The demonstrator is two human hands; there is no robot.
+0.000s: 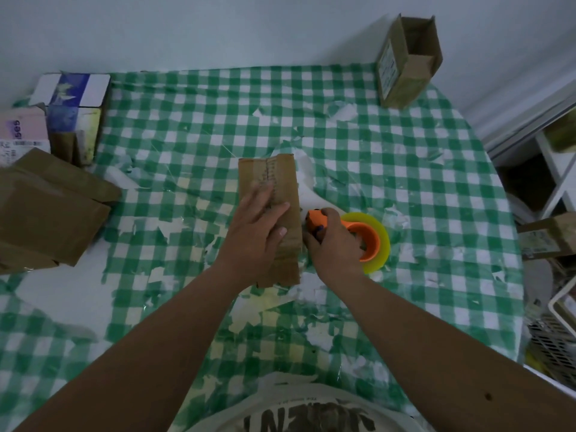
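Pressing down on a small cardboard box (274, 169), a person seen from their own head-height works at a table covered with a green-and-white checked tablecloth (405, 169). The box lies in the middle of the table with its long side running away from the person and a ragged seam along its top. The left hand (255, 226) lies flat on that top, fingers fairly straight and spread over the seam, apparently to pin the box so it cannot slide and to keep the flaps closed. The right hand (335, 244) is curled tightly around the handle of an orange tape dispenser (313, 221), whose yellowish roll of tape (381, 235) sticks out to the right. The dispenser's nose sits right by the box's right side, low and near the table, likely ready to lay tape; whether it touches the cardboard cannot be told. Pushed well clear of the work are an open carton (408, 60) at the far right corner, brown cardboard boxes (50, 210) at the left edge, and a blue-and-white printed carton (74, 101) behind them.
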